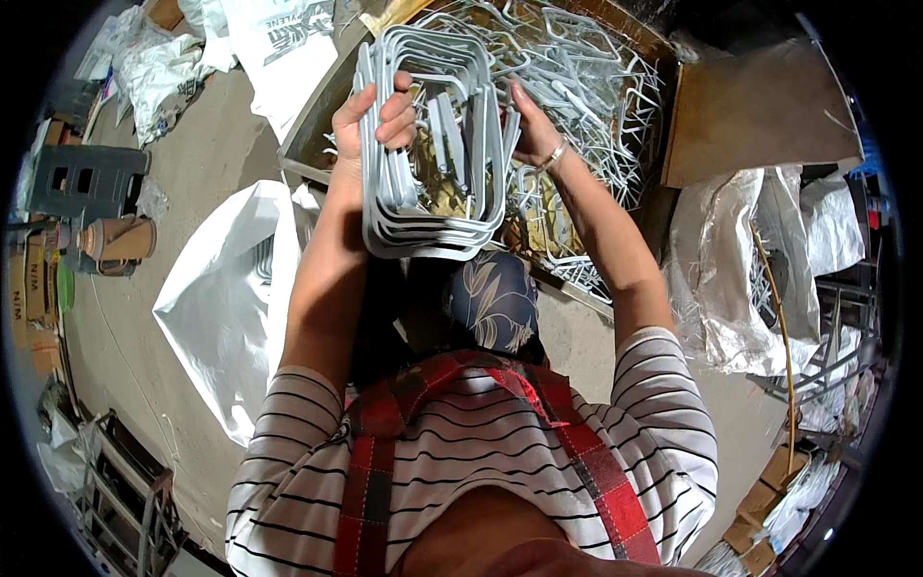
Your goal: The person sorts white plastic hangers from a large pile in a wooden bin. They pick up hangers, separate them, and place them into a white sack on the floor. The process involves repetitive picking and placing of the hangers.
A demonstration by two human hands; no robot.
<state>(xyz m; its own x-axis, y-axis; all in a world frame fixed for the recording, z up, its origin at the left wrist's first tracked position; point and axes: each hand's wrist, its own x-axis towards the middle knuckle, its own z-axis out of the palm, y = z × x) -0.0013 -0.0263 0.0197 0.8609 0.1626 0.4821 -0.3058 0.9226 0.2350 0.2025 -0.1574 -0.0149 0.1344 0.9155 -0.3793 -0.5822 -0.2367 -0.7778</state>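
Note:
I hold up a stack of light grey rectangular frames (433, 248) with rounded corners, nested one against another. My left hand (377, 117) is closed round the left side of the stack, fingers curled through the opening. On the right side, my right hand (536, 133) grips the edge between thumb and fingers, which are partly hidden by the frames. Behind the stack stands a wide bin (312, 144) with many tangled loose grey frames and strips (577, 67), some of which show through the stack's opening.
An open white sack (216, 288) with some grey frames inside stands at my left. White sacks (716, 279) and a brown board (760, 115) are at the right. Farther left are a dark plastic stool (87, 181) and a brown container (120, 240). A metal rack (125, 490) is lower left.

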